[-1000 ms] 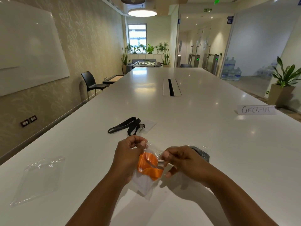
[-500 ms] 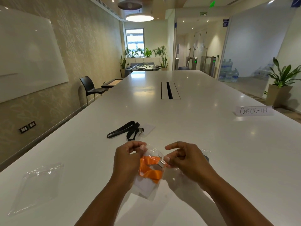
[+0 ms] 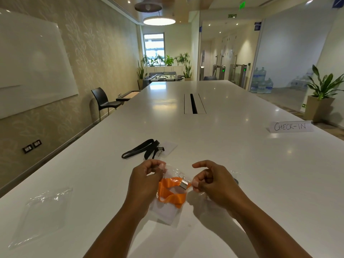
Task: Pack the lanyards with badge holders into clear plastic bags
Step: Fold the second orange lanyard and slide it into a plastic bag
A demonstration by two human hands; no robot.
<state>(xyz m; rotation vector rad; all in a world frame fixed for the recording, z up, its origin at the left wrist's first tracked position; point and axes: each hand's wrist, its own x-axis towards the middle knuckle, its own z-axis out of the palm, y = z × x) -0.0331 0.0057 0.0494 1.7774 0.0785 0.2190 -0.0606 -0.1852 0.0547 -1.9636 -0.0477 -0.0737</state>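
while lying flat at far left on the white table [image 3: 242, 164], empty clear bag [image 3: 40, 213] sitting untouched, well apart from both hands. further back, lying loose: black lanyard [image 3: 143, 151] with badge holder [image 3: 168, 147]. at centre, left hand [image 3: 147, 180] pinching top edge of clear plastic bag [image 3: 166, 211], orange lanyard [image 3: 172, 192] bunching inside with metal clip [image 3: 184, 183] at the mouth. right hand [image 3: 214, 183] curling, fingertips pinching the bag's opposite edge beside the clip. at far right, standing: check-in sign [image 3: 290, 126].
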